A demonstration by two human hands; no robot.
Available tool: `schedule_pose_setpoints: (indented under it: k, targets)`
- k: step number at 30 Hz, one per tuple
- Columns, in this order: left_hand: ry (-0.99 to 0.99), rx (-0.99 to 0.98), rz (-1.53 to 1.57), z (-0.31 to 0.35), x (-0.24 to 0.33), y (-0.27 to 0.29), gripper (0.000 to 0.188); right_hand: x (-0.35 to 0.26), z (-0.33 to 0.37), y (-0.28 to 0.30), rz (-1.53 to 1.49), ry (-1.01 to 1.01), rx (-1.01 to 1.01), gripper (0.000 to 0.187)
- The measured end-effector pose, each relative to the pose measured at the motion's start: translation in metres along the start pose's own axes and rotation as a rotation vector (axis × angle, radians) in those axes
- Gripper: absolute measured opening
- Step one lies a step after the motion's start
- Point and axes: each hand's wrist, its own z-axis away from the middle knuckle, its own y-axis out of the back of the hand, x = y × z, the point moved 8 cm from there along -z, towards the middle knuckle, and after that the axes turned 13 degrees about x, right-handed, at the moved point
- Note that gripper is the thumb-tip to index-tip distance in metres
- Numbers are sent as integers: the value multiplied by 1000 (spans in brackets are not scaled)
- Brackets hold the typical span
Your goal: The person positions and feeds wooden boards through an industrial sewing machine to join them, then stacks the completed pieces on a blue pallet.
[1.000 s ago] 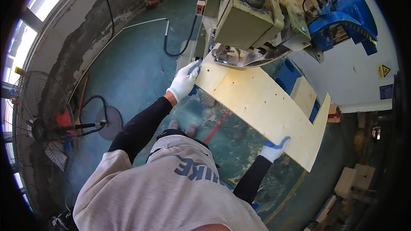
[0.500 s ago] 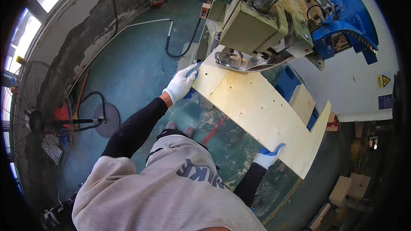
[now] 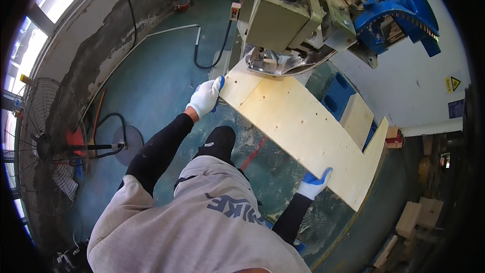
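Observation:
A pale L-shaped plywood panel point(image 3: 298, 131), with several small holes, stretches in front of me beneath the machine's curved metal guard point(image 3: 288, 65). At its left end my left hand point(image 3: 204, 97), in a white and blue glove, is closed on the edge. My right hand point(image 3: 313, 184), gloved alike, grips the near edge towards the right end, thumb on top and its other fingers hidden underneath. The panel's far left part lies under the beige machine head point(image 3: 278, 23).
Beyond the panel are a wooden block point(image 3: 356, 119) and a blue piece point(image 3: 337, 93). A blue toothed machine part point(image 3: 394, 20) juts out at upper right. At far left stands a wire-caged fan point(image 3: 45, 141); a black hose point(image 3: 209, 65) loops over the floor. Wood pieces point(image 3: 419, 217) lie lower right.
The machine and panel appear shifted slightly left and up in view. My dark-clad knee now shows where my shoes were visible. Both hands keep their hold on the panel.

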Motion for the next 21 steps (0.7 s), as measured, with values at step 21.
schedule_pose_setpoints:
  k: [21]
  targets:
    - [-313,116,68,-34,31,-9,60,6,-10,-16,-49,7,29,49]
